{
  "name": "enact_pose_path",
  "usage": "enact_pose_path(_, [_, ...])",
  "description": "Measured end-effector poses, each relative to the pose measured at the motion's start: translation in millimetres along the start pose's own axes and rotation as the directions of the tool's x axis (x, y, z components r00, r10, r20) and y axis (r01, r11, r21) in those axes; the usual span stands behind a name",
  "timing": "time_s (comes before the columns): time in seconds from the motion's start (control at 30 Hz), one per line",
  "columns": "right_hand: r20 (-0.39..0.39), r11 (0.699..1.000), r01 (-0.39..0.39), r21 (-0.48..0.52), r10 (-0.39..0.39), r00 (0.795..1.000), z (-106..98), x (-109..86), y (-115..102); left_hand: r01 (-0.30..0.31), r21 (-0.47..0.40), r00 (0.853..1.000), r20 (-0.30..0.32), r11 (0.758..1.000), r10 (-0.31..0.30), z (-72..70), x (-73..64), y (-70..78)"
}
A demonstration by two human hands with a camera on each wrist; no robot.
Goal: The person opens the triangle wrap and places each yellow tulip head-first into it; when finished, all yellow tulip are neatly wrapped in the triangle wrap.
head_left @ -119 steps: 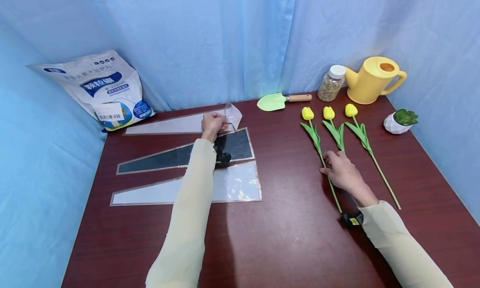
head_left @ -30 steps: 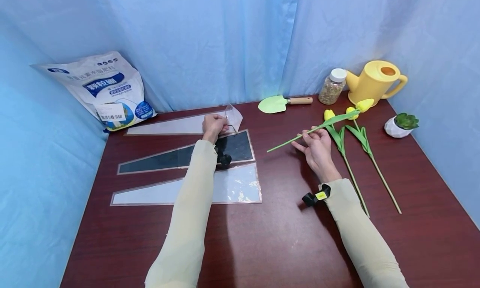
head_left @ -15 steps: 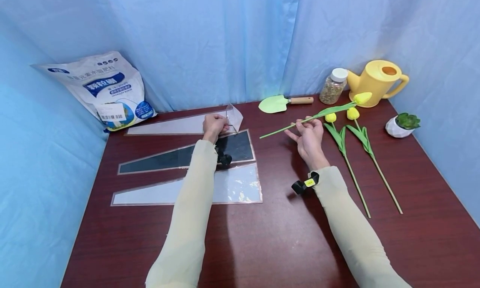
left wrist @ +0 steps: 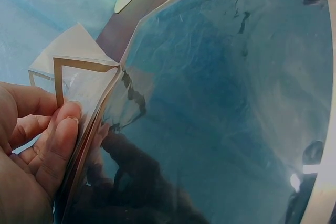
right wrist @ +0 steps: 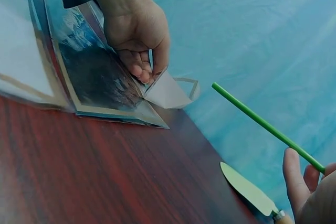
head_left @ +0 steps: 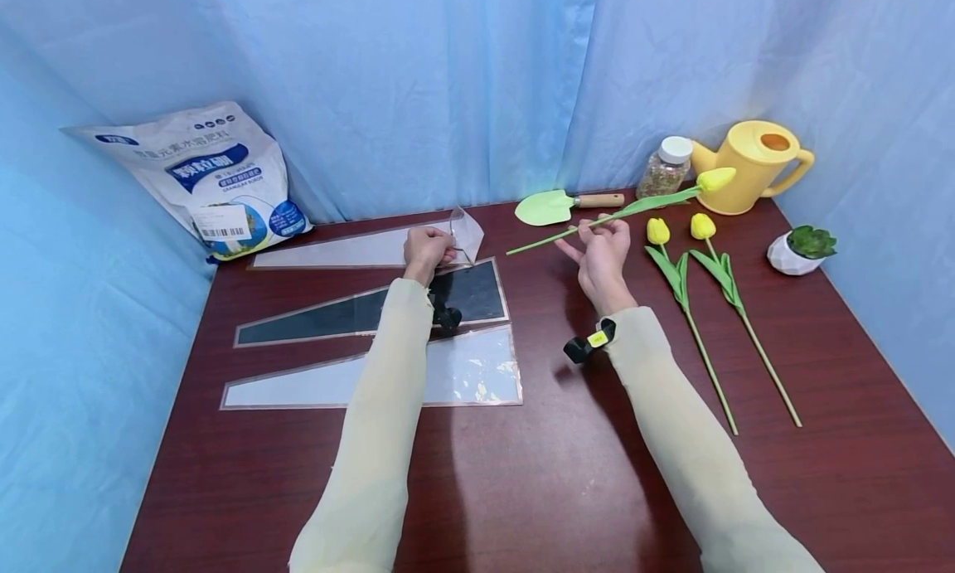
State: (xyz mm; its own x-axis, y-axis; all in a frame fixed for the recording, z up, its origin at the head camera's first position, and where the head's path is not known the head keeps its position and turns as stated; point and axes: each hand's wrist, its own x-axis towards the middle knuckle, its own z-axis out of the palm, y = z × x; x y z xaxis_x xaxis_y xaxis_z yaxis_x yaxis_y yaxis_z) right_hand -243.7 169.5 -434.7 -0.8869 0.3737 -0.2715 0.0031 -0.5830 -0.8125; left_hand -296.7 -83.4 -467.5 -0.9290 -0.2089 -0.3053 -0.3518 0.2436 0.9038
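Note:
At the back left my left hand (head_left: 428, 251) pinches the lifted clear film at the wide mouth of a white tapered plastic sleeve (head_left: 336, 248). The left wrist view shows thumb and finger on the film's brown-edged corner (left wrist: 59, 80). My right hand (head_left: 606, 262) holds a yellow tulip (head_left: 716, 180) by its green stem, above the table. Its stem end points left, toward the sleeve's mouth, with a gap between them. A dark tapered sleeve (head_left: 321, 318) and another white one (head_left: 298, 382) lie flat in front. Two more tulips, one nearer (head_left: 677, 279) and one farther right (head_left: 724, 279), lie beside my right arm.
A green trowel (head_left: 545, 208) lies behind the held stem. A jar of dried bits (head_left: 660, 179), a yellow watering can (head_left: 746, 175) and a potted succulent (head_left: 794, 254) stand at the right. A large printed bag (head_left: 216, 179) leans against the curtain (head_left: 373, 84).
My right hand took one of the tulips from the table, lifted and turned it, and carried it left and back toward the sleeve. My left hand has stayed at the sleeve's mouth.

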Motion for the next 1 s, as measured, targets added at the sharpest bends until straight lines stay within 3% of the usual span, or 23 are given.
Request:
enact_pose_path(0.6, [-0.03,0.999,0.018,-0.039,-0.019,0.999,49.9,10.4,16.5,0.031,0.007,1.0,-0.001,0.999,-0.031,-0.8,0.3,-0.6])
enact_pose_path(1.0, [-0.039,0.976,0.087,-0.2,-0.096,0.995,71.9,17.6,37.4,0.019,-0.037,1.0,-0.004,0.999,-0.019,1.7,-2.2,3.0])
